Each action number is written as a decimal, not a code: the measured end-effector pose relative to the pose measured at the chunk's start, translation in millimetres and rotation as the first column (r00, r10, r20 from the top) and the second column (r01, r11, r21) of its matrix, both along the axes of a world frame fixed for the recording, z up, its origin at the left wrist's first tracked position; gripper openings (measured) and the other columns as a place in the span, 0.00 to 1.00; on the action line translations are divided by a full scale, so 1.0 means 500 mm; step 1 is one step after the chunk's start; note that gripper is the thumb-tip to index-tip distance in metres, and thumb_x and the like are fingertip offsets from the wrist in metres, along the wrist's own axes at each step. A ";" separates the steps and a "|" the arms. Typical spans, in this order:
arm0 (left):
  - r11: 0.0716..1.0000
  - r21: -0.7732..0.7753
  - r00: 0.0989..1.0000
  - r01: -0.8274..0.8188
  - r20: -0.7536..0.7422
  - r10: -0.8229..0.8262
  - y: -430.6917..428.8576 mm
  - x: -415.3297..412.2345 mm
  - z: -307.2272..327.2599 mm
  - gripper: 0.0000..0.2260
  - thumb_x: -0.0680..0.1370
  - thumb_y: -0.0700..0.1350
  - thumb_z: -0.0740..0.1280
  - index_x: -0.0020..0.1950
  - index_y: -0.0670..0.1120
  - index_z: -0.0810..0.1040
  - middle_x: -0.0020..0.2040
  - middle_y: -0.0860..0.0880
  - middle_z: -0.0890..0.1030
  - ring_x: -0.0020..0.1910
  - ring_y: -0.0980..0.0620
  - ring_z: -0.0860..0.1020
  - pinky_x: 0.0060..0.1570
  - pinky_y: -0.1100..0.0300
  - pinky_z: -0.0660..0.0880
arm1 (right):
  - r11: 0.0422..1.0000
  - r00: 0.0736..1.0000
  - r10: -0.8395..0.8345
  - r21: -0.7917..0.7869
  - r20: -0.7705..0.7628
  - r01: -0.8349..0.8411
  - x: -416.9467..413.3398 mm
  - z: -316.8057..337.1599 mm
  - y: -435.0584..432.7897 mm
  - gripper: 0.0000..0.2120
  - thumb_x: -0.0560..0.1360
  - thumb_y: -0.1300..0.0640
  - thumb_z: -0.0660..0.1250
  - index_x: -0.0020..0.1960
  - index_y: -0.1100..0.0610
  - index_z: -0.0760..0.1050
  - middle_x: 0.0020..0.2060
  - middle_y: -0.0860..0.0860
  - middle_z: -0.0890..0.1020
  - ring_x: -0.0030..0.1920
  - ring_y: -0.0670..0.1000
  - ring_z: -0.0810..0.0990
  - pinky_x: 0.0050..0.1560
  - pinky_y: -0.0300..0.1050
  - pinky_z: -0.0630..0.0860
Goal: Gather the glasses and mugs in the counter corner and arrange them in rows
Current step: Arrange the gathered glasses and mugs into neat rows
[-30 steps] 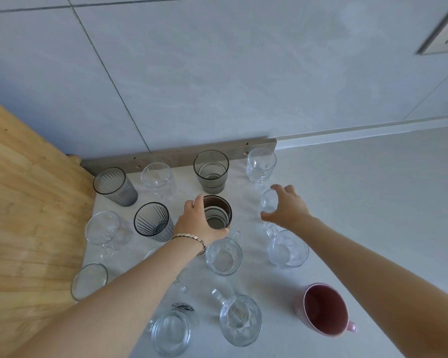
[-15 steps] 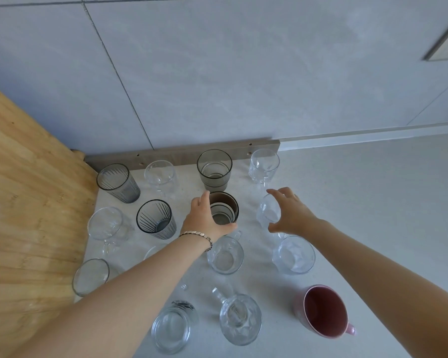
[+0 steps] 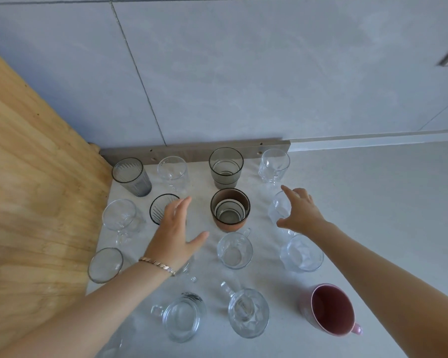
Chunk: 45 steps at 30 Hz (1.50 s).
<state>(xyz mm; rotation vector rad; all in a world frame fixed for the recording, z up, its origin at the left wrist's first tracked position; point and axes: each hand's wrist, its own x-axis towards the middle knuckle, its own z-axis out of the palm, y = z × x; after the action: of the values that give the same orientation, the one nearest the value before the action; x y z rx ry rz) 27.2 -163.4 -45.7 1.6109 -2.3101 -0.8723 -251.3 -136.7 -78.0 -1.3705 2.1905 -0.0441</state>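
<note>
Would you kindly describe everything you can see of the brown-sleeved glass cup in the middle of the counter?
The brown-sleeved glass cup is a smoky tumbler that looks like glass, wrapped in a terracotta-brown band. It stands upright and looks empty, with pale rings visible inside. It sits in the second row, just in front of the smoky grey tumbler. Neither hand touches it: the left hand is open beside it.

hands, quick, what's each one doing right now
left hand: open, holding nothing, beside the brown cup.
right hand: open, fingers curled around a small clear glass, grip unclear.
</note>
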 end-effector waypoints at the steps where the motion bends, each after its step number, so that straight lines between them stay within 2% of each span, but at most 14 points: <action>1: 0.999 -0.046 1.000 -0.025 0.002 0.025 0.002 0.029 -0.004 0.32 0.73 0.45 0.71 0.73 0.40 0.62 0.70 0.40 0.65 0.70 0.43 0.66 0.69 0.54 0.66 | 1.000 0.999 0.016 -0.024 -0.041 -0.017 0.011 0.007 0.000 0.45 0.67 0.53 0.73 0.77 0.49 0.51 0.74 0.56 0.56 0.75 0.56 0.53 0.73 0.52 0.60; 3: 0.987 -0.104 0.991 -0.125 0.030 0.129 0.006 0.086 -0.014 0.27 0.71 0.41 0.71 0.67 0.36 0.70 0.65 0.37 0.71 0.67 0.38 0.70 0.66 0.48 0.68 | 0.984 0.995 0.049 -0.167 -0.088 -0.063 0.055 0.030 0.002 0.41 0.68 0.52 0.72 0.76 0.51 0.55 0.74 0.56 0.55 0.76 0.58 0.50 0.75 0.55 0.53; 5: 0.969 -0.128 0.971 -0.211 0.086 0.223 0.010 0.138 -0.022 0.26 0.69 0.41 0.71 0.66 0.35 0.71 0.65 0.36 0.72 0.66 0.35 0.70 0.66 0.44 0.69 | 0.909 0.992 0.118 -0.399 -0.033 -0.121 0.129 0.059 0.013 0.32 0.68 0.56 0.72 0.70 0.56 0.67 0.70 0.59 0.65 0.73 0.61 0.60 0.72 0.56 0.61; 7: 0.953 -0.086 0.933 -0.292 0.194 0.303 0.019 0.182 -0.020 0.30 0.70 0.44 0.72 0.70 0.39 0.68 0.70 0.38 0.67 0.71 0.38 0.66 0.69 0.46 0.65 | 0.813 0.969 0.246 -0.549 0.020 -0.195 0.213 0.074 0.027 0.22 0.67 0.60 0.72 0.60 0.61 0.76 0.61 0.61 0.75 0.63 0.63 0.73 0.65 0.56 0.72; 9: 0.940 -0.016 0.890 -0.342 0.314 0.330 0.036 0.218 -0.023 0.39 0.69 0.54 0.70 0.74 0.42 0.61 0.75 0.42 0.61 0.74 0.43 0.60 0.71 0.49 0.62 | 0.841 0.929 0.360 -0.463 0.089 -0.281 0.300 0.081 0.041 0.22 0.70 0.56 0.69 0.63 0.60 0.75 0.61 0.58 0.75 0.63 0.60 0.74 0.64 0.54 0.73; 11: 0.926 0.058 0.872 -0.373 0.363 0.328 0.053 0.244 -0.026 0.45 0.66 0.64 0.62 0.77 0.43 0.54 0.77 0.44 0.56 0.76 0.46 0.57 0.71 0.52 0.61 | 0.908 0.909 0.386 -0.238 0.160 -0.344 0.372 0.071 0.043 0.33 0.72 0.47 0.68 0.73 0.57 0.62 0.69 0.54 0.67 0.70 0.55 0.66 0.69 0.51 0.67; 14: 0.903 0.184 0.888 -0.389 0.334 0.315 0.064 0.265 -0.028 0.43 0.72 0.59 0.65 0.78 0.46 0.46 0.79 0.46 0.50 0.78 0.48 0.55 0.72 0.54 0.61 | 0.936 0.918 0.351 -0.063 0.186 -0.345 0.442 0.041 0.034 0.46 0.70 0.43 0.70 0.77 0.55 0.47 0.73 0.52 0.60 0.72 0.56 0.62 0.69 0.52 0.66; 17: 0.876 0.223 0.894 -0.427 0.250 0.373 0.055 0.278 -0.034 0.40 0.74 0.53 0.69 0.78 0.46 0.48 0.77 0.46 0.56 0.74 0.47 0.63 0.67 0.53 0.66 | 0.938 0.929 0.338 0.023 0.152 -0.345 0.473 0.019 0.035 0.44 0.70 0.46 0.71 0.76 0.53 0.49 0.71 0.53 0.60 0.68 0.58 0.67 0.64 0.51 0.71; 21: 0.872 0.247 0.904 -0.423 0.178 0.388 0.048 0.291 -0.030 0.37 0.72 0.50 0.72 0.75 0.47 0.58 0.73 0.46 0.66 0.70 0.48 0.68 0.64 0.57 0.68 | 0.964 0.963 0.256 0.046 0.088 -0.260 0.486 0.012 0.049 0.40 0.69 0.44 0.70 0.73 0.54 0.54 0.66 0.55 0.63 0.64 0.60 0.69 0.60 0.50 0.72; 25: 0.906 0.262 0.941 -0.332 0.154 0.300 0.038 0.302 -0.016 0.33 0.70 0.44 0.74 0.72 0.47 0.65 0.67 0.45 0.71 0.66 0.47 0.71 0.60 0.60 0.68 | 0.984 0.984 0.149 0.085 0.098 -0.158 0.499 0.008 0.063 0.42 0.69 0.37 0.68 0.73 0.53 0.54 0.66 0.56 0.63 0.65 0.60 0.69 0.61 0.49 0.72; 28: 0.914 0.317 0.961 -0.254 0.192 0.200 0.025 0.316 -0.009 0.35 0.69 0.42 0.75 0.72 0.49 0.64 0.68 0.47 0.69 0.67 0.49 0.70 0.62 0.60 0.67 | 0.988 0.990 0.123 0.085 0.070 -0.129 0.509 0.006 0.077 0.42 0.68 0.36 0.68 0.72 0.53 0.55 0.64 0.56 0.64 0.64 0.58 0.70 0.60 0.49 0.72; 31: 0.920 0.337 0.962 -0.198 0.246 0.118 0.021 0.321 -0.008 0.35 0.68 0.43 0.75 0.72 0.51 0.64 0.67 0.48 0.70 0.65 0.49 0.71 0.61 0.59 0.70 | 0.982 0.981 0.149 0.093 0.128 -0.162 0.513 -0.001 0.092 0.40 0.68 0.42 0.71 0.71 0.55 0.55 0.65 0.55 0.64 0.65 0.58 0.70 0.61 0.49 0.72; 38: 0.914 0.343 0.967 -0.216 0.207 0.151 0.034 0.318 -0.010 0.34 0.70 0.44 0.73 0.73 0.52 0.61 0.68 0.49 0.68 0.57 0.50 0.72 0.55 0.62 0.68 | 0.971 0.959 0.226 0.035 0.169 -0.235 0.510 -0.011 0.089 0.47 0.67 0.50 0.73 0.76 0.54 0.47 0.70 0.52 0.62 0.68 0.57 0.65 0.65 0.48 0.69; 45: 0.919 0.328 0.967 -0.216 0.198 0.157 0.053 0.319 -0.021 0.33 0.70 0.47 0.74 0.71 0.53 0.63 0.67 0.49 0.69 0.65 0.51 0.71 0.59 0.61 0.68 | 0.979 0.965 0.204 -0.010 0.167 -0.205 0.513 -0.018 0.077 0.47 0.69 0.50 0.72 0.77 0.53 0.45 0.70 0.52 0.61 0.68 0.57 0.65 0.65 0.48 0.69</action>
<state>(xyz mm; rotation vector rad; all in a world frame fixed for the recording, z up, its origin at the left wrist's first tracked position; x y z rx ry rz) 186.6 -137.1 -56.0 2.0860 -2.1444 -1.1923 5.0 -98.2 -86.8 -1.5250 1.9015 -0.0720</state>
